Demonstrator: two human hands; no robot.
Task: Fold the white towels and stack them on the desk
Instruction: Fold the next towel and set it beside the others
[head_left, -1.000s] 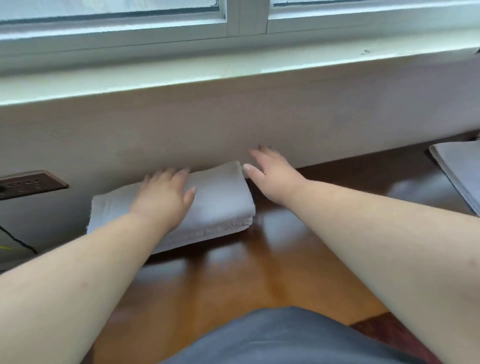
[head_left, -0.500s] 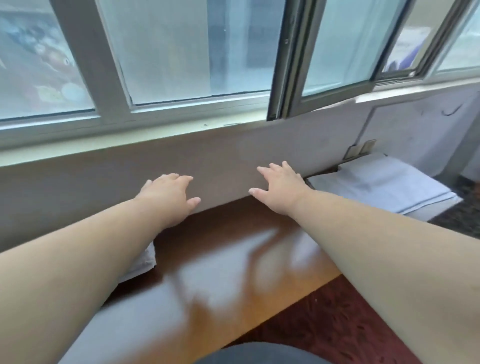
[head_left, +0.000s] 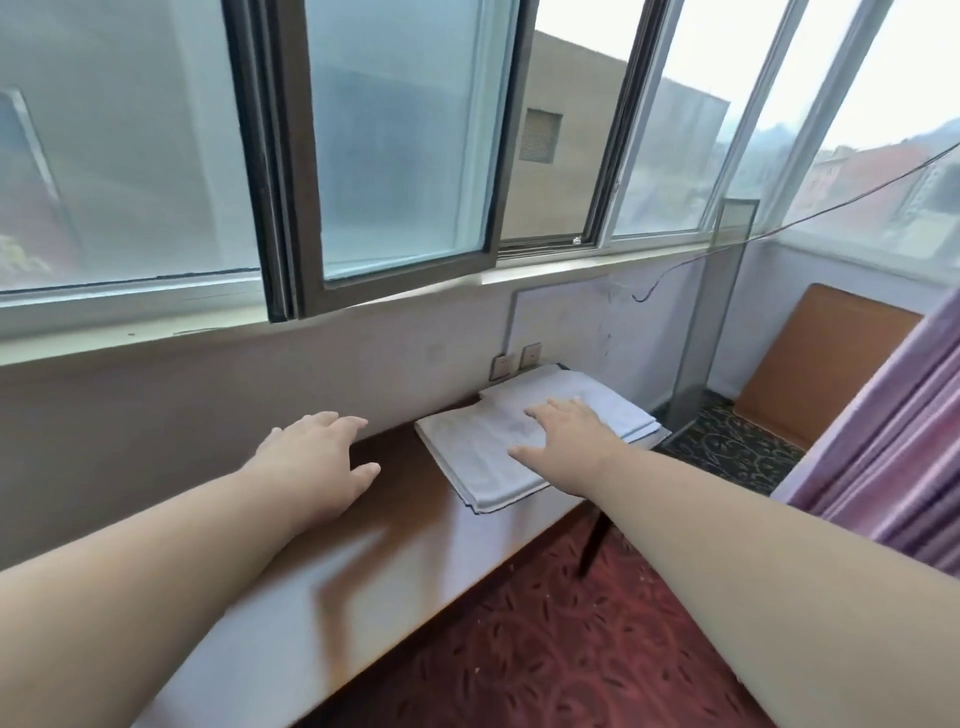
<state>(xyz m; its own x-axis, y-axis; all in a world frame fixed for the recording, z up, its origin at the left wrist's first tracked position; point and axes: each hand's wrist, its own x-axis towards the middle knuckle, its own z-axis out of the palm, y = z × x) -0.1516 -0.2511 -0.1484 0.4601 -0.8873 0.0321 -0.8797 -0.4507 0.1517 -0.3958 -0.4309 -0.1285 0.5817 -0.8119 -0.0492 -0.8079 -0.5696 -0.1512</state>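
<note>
The fingers (head_left: 558, 408) of the right hand (head_left: 563, 436) lie straight and spread, palm down, flat on the pile of white towels (head_left: 483, 457), with the thumb stretched out to the side toward the near edge of the cloth; nothing is gripped. The left hand (head_left: 317, 462) is also loose and flat-fingered, palm down over the bare wood of the desk (head_left: 332, 582), just left of the pile and apart from it; whether it touches the wood cannot be told. The towels lie spread in wide, flat layers at the far right end of the desk, right against the wall (head_left: 208, 395), with the pile's near corner reaching the front edge of the desk. Two wall sockets (head_left: 514, 359) sit on the wall just behind the pile. Above the wall runs a window sill (head_left: 156, 325) under a row of windows (head_left: 395, 150), one pane swung inward. Under and beside the desk lies a dark red patterned carpet (head_left: 545, 654). At the right edge hangs a pink curtain (head_left: 893, 457), and beyond it a brown board (head_left: 815, 364) leans against the far wall.
</note>
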